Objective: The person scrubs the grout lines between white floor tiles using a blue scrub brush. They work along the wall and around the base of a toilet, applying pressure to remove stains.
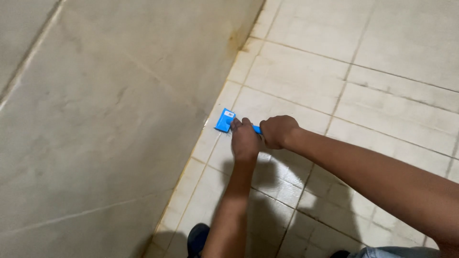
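A blue scrub brush [225, 120] with a small label on its back lies pressed against the tiled floor where it meets the wall. My left hand [245, 140] grips its blue handle close to the brush head. Just behind it, my right hand [278, 131] is closed around the rear of the same handle. Only a short piece of the handle shows between the two fists. Both forearms reach in from the bottom right.
A large-tiled beige wall [95, 119] fills the left side, with a brownish stain along its base [237, 40]. The floor [373, 71] has cream square tiles with dark grout. A dark shoe toe [197, 239] shows at the bottom edge.
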